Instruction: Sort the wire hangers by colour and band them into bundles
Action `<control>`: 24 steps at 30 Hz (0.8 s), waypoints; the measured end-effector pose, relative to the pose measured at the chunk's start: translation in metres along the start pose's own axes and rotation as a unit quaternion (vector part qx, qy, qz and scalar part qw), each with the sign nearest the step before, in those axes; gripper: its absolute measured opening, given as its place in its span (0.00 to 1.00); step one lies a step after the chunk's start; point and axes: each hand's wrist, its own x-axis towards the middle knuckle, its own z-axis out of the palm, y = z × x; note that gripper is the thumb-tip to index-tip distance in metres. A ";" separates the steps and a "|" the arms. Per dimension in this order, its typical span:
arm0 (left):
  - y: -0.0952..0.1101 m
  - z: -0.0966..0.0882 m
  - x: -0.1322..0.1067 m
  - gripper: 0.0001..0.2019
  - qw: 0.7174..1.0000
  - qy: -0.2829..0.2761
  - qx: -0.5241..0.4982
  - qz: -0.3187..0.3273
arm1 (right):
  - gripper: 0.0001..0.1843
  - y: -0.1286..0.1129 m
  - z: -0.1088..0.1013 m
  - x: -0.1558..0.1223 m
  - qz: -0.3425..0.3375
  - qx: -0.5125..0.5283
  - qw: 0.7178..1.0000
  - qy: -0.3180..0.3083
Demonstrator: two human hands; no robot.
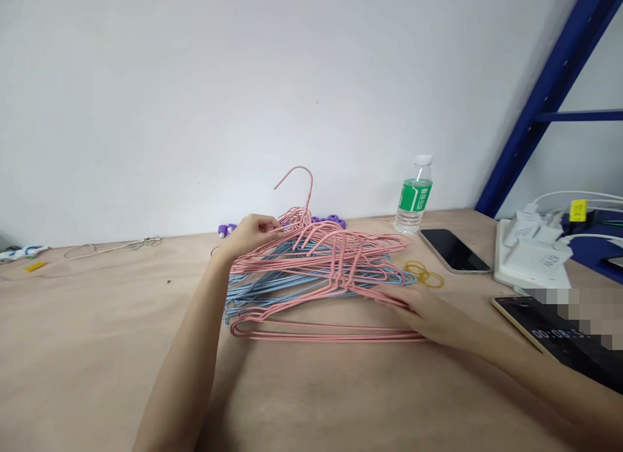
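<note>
My right hand point(418, 312) is closed around the right shoulder of a few pink wire hangers point(302, 338), which stand together at the front with their hooks up. Further back, the thumb and fingers of my left hand point(253, 237) pinch the left side of a pink hanger point(308, 192) whose hook rises above the others. Its lower part blends into a pile of pink hangers point(389, 243) behind. Between the two pink groups lie several blue wire hangers point(260, 290), partly hidden.
Purple pieces point(333, 220) lie by the wall behind the hangers. To the right are yellow rubber bands point(431, 278), a water bottle point(413, 199), a phone point(455, 249), a white power strip point(506, 270) with chargers and a second phone point(559, 335). A cord point(109, 249) lies left.
</note>
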 end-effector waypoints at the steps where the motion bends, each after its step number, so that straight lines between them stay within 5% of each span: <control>1: 0.002 -0.004 -0.005 0.10 1.000 -0.023 -0.020 0.005 | 0.16 0.002 0.003 -0.001 -0.018 -0.020 0.999 0.030; 3: 0.007 -0.010 -0.018 0.11 0.994 -0.077 -0.070 0.014 | 0.14 0.006 0.009 -0.001 -0.072 -0.086 0.985 0.134; 6: 0.015 -0.012 -0.037 0.11 0.981 -0.109 -0.156 0.031 | 0.11 0.005 0.016 -0.001 -0.151 -0.207 0.917 0.305; 9: 0.021 -0.004 -0.052 0.11 0.974 -0.089 -0.204 0.036 | 0.12 -0.003 0.016 0.000 -0.175 -0.267 0.879 0.353; 13: 0.023 0.020 -0.069 0.17 0.975 -0.096 -0.195 0.048 | 0.22 -0.014 0.013 0.000 -0.176 -0.272 0.886 0.332; 18: 0.023 0.041 -0.081 0.15 0.988 -0.085 -0.049 0.117 | 0.27 -0.015 0.022 -0.014 -0.141 -0.234 0.936 0.223; 24: 0.023 0.025 -0.020 0.11 0.981 0.043 0.188 0.037 | 0.22 -0.015 0.020 -0.020 0.013 -0.132 0.989 0.070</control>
